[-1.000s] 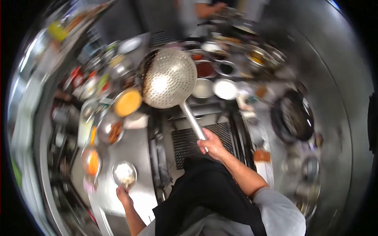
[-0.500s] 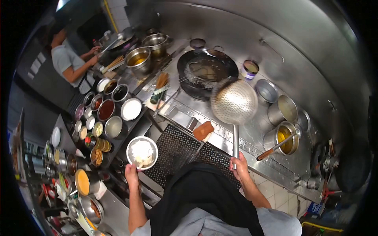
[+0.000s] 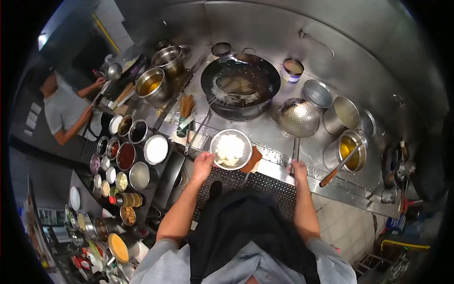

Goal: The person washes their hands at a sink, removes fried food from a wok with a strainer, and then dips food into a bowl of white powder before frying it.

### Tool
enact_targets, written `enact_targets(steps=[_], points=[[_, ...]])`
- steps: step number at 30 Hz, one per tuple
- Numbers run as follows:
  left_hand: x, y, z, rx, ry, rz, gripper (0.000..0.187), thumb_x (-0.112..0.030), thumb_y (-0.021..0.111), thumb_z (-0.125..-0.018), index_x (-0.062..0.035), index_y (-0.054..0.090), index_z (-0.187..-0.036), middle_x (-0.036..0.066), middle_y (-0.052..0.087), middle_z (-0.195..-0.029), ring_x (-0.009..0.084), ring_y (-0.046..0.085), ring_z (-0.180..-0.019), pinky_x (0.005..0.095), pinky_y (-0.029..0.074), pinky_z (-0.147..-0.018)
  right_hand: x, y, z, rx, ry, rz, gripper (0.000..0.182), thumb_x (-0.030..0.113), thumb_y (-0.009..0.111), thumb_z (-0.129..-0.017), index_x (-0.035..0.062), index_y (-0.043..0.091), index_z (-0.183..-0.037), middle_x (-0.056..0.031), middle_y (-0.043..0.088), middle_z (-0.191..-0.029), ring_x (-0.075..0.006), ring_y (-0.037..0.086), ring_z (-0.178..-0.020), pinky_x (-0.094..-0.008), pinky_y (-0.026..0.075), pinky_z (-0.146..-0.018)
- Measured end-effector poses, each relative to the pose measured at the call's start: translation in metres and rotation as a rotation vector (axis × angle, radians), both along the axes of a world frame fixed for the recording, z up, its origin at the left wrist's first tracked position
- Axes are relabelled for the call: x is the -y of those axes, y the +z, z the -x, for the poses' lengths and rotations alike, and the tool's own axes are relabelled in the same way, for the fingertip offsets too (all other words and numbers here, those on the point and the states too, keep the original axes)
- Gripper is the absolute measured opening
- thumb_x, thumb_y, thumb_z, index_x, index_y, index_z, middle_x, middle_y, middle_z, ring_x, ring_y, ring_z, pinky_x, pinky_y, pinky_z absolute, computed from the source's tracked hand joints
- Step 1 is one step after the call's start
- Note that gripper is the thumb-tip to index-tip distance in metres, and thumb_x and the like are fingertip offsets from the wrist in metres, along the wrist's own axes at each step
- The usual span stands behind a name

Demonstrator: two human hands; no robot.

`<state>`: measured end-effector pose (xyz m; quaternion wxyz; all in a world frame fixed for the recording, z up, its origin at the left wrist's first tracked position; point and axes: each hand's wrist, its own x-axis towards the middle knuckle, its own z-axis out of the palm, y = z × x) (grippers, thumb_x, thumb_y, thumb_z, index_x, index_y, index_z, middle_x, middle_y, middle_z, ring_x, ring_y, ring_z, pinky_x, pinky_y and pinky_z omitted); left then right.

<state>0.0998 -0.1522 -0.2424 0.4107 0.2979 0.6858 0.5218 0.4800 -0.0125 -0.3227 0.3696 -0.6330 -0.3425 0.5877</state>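
Observation:
My left hand grips the rim of a metal bowl, closed on its left side. White food pieces lie in the bowl, paler and chunkier at the near edge; their kind I cannot make out. My right hand is wrapped round the handle of a large perforated skimmer, its round head over the steel counter right of the wok. Ahead of the bowl stands a black wok with frothy liquid and a wire strainer in it. A brown cloth lies just beyond the bowl's right side.
To the right stand metal pots and an oil pot with a wooden-handled ladle. Sauce and ingredient containers crowd the left. A bamboo brush stands by the wok. A co-worker works at the far left.
My left hand has carried the bowl right and forward to the counter edge. The skimmer has shifted right, away from the wok's rim. The co-worker's ladle has moved.

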Motion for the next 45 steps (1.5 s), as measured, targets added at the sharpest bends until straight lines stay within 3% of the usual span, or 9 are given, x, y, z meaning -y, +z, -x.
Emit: enact_targets(steps=[1, 3, 8, 12, 16, 19, 34, 39, 45], points=[[-0.008, -0.001, 0.003, 0.037, -0.053, -0.021, 0.019, -0.017, 0.057, -0.092, -0.0014, 0.057, -0.080, 0.002, 0.059, -0.070, 0.0109, 0.058, -0.062, 0.0257, 0.049, -0.059, 0.000, -0.003, 0.003, 0.004, -0.021, 0.002, 0.020, 0.017, 0.064, -0.087, 0.0034, 0.054, -0.098, -0.0076, 0.060, -0.077, -0.0168, 0.059, -0.066, -0.0314, 0.049, -0.058], [-0.023, 0.003, 0.013, 0.011, -0.147, 0.015, 0.019, -0.017, 0.057, -0.092, -0.0007, 0.056, -0.081, 0.003, 0.059, -0.071, 0.0113, 0.058, -0.063, 0.0263, 0.050, -0.061, 0.010, 0.037, 0.026, 1.140, -0.066, -0.820, 0.026, 0.024, 0.061, -0.090, 0.0033, 0.056, -0.105, -0.0067, 0.061, -0.078, -0.0160, 0.061, -0.069, -0.0316, 0.051, -0.060], [-0.053, -0.003, 0.033, 0.132, -0.336, 0.048, 0.018, -0.017, 0.056, -0.093, -0.0001, 0.057, -0.087, 0.004, 0.060, -0.076, 0.0117, 0.059, -0.065, 0.0267, 0.051, -0.064, 0.033, 0.109, 0.149, 0.001, 0.402, -0.015, 0.018, 0.020, 0.055, -0.093, 0.0054, 0.053, -0.103, -0.0051, 0.060, -0.073, -0.0113, 0.057, -0.054, -0.0275, 0.046, -0.046], [-0.063, -0.015, 0.064, 0.202, -0.506, 0.116, 0.024, -0.025, 0.053, -0.095, -0.0021, 0.058, -0.092, 0.006, 0.061, -0.076, 0.0179, 0.060, -0.068, 0.0288, 0.048, -0.065, 0.051, 0.093, 0.190, 0.123, 0.308, -0.079, 0.012, 0.009, 0.047, -0.091, -0.0004, 0.050, -0.097, -0.0050, 0.057, -0.065, -0.0103, 0.054, -0.046, -0.0229, 0.041, -0.038], [-0.059, -0.096, 0.143, -0.942, -0.232, 0.086, 0.034, -0.019, 0.058, -0.084, -0.0009, 0.052, -0.112, 0.024, 0.057, -0.107, 0.0440, 0.052, -0.105, 0.0504, 0.043, -0.089, 0.073, 0.098, 0.195, 0.225, 0.106, -0.214, 0.013, 0.008, 0.048, -0.089, -0.0010, 0.051, -0.099, -0.0057, 0.059, -0.067, -0.0107, 0.057, -0.047, -0.0237, 0.042, -0.039], [-0.063, -0.082, 0.149, -0.871, -0.305, 0.445, 0.064, -0.015, 0.058, -0.079, -0.0017, 0.031, -0.136, 0.026, 0.043, -0.127, 0.0454, 0.047, -0.111, 0.0514, 0.042, -0.094, 0.081, 0.102, 0.193, 0.205, -0.029, -0.194, 0.015, 0.007, 0.049, -0.088, -0.0006, 0.051, -0.100, -0.0061, 0.060, -0.069, -0.0104, 0.056, -0.046, -0.0236, 0.042, -0.040], [-0.043, -0.076, 0.148, -0.719, -0.334, 0.557, 0.078, -0.002, 0.049, -0.081, -0.0087, 0.009, -0.148, 0.035, 0.043, -0.127, 0.0479, 0.046, -0.116, 0.0476, 0.041, -0.097, 0.065, 0.105, 0.147, 0.171, -0.102, -0.195, 0.012, 0.004, 0.048, -0.085, -0.0030, 0.053, -0.092, -0.0076, 0.057, -0.064, -0.0140, 0.057, -0.045, -0.0282, 0.043, -0.039], [0.079, -0.077, 0.147, -0.870, -0.244, 0.232, 0.071, -0.009, 0.063, -0.080, -0.0052, 0.028, -0.142, 0.030, 0.046, -0.130, 0.0451, 0.049, -0.114, 0.0463, 0.042, -0.096, 0.049, 0.108, 0.119, 0.119, -0.080, -0.176, 0.011, 0.006, 0.048, -0.085, -0.0009, 0.053, -0.093, -0.0080, 0.059, -0.071, -0.0118, 0.054, -0.047, -0.0253, 0.041, -0.040], [0.120, 0.045, 0.086, -0.819, -0.168, 0.243, 0.061, -0.012, 0.074, -0.075, -0.0051, 0.048, -0.130, 0.019, 0.061, -0.109, 0.0351, 0.061, -0.094, 0.0399, 0.048, -0.081, 0.026, 0.095, 0.086, 0.182, -0.034, -0.261, 0.016, 0.011, 0.052, -0.084, -0.0039, 0.053, -0.088, -0.0119, 0.059, -0.066, -0.0194, 0.061, -0.049, -0.0333, 0.048, -0.049]])
